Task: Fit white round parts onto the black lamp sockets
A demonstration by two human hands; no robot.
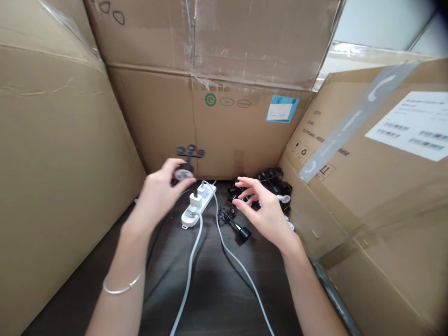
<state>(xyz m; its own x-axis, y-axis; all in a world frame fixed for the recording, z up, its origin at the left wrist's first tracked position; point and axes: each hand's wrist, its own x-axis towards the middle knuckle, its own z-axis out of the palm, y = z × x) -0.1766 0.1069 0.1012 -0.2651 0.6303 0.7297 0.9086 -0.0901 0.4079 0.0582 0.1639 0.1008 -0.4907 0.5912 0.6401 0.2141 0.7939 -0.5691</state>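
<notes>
My left hand [163, 186] grips a small black three-headed device [189, 161] by its round base, raised above the dark surface. Three small round heads sit on a crossbar at its top, and a pale disc shows on the base; motion blurs it a little. My right hand [262, 207] hangs with fingers apart and nothing in them. Just left of and below it lies a black piece with a stem and a cup-shaped end [241, 231]. Behind those fingers is a heap of similar black pieces [276, 179], some with pale discs, partly hidden by the hand.
A white power strip [187, 219] with plugs in it lies between my hands. White cables [191, 266] run from it toward me across the dark tabletop [217, 298]. Cardboard boxes stand at the left [63, 154], back [238, 135] and right [367, 205].
</notes>
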